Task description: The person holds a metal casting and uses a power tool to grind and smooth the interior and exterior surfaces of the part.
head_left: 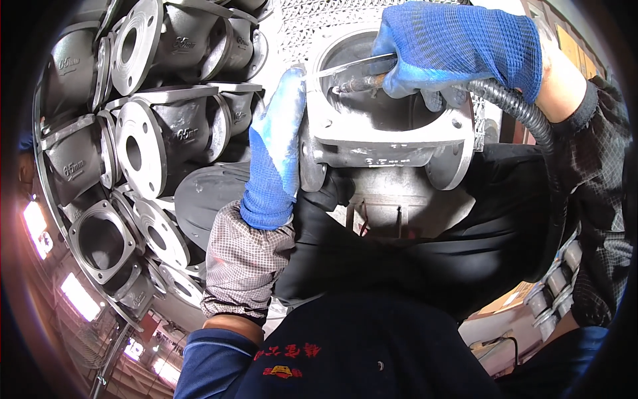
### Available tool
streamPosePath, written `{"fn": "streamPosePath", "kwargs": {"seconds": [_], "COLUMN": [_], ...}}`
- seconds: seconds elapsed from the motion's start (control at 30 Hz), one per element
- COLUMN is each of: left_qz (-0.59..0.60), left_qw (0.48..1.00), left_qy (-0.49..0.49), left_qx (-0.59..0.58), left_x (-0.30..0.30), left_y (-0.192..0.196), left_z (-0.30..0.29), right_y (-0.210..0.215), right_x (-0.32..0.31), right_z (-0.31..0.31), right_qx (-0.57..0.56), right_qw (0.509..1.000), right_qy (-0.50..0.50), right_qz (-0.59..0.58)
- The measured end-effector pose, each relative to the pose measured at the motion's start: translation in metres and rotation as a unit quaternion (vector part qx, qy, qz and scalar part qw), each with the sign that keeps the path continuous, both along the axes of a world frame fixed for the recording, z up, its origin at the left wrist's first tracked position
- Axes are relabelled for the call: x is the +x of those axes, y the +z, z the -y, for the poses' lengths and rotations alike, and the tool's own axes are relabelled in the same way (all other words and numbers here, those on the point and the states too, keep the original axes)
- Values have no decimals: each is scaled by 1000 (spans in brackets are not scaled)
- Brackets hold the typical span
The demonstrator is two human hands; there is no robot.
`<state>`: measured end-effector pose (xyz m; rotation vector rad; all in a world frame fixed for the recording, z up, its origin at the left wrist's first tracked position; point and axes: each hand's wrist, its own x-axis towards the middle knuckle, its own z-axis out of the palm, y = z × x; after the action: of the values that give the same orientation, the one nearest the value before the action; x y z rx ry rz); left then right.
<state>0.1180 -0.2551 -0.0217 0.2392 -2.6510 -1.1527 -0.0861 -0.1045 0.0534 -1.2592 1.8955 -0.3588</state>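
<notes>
- Slipping of the hand tool point(362, 84) is, in the head view, the likeliest fault: its narrow tip lies inside the round bore, and a catch on the inner wall could throw it toward the gloved left hand point(276, 153).
- Locate the grey cast valve body point(372, 156) at the near edge of the metal mesh point(332, 13), in front of the person's knees. Its overhang past that edge could let it tip if bracing on the left eases.
- Note the left hand: fingers straight and together, laid along the casting's left side. Whether the thumb clamps it cannot be told.
- Note the right hand point(458, 46): closed round the tool, above the bore's right side. A thin bright rod point(349, 66) spans from this hand to the left fingertips; its fixing is unclear.
- Check the black ribbed hose point(531, 120) beside the right wrist; a snag on the sleeve could drag the tool off line.
- Count: gloved hands, two; valve body at the mesh edge, one; its visible side flanges, two; tool, one; rod, one; hose, one.
- Count the stacked valve bodies point(186, 136), left of the mesh: at least six, others partly hidden.
</notes>
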Motion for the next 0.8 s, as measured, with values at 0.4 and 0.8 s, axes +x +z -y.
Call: {"fn": "streamPosePath", "kwargs": {"seconds": [0.4, 0.8], "left_qz": [16, 0], "left_qw": [1000, 997], "left_qy": [-27, 0], "left_qx": [5, 71], "left_x": [-6, -6], "left_y": [5, -1], "left_z": [-4, -6], "right_y": [7, 9], "right_x": [-5, 1], "right_z": [-15, -15], "right_qx": [-3, 1], "right_qw": [1000, 999], "right_qy": [-25, -26], "right_qz": [-8, -17]}}
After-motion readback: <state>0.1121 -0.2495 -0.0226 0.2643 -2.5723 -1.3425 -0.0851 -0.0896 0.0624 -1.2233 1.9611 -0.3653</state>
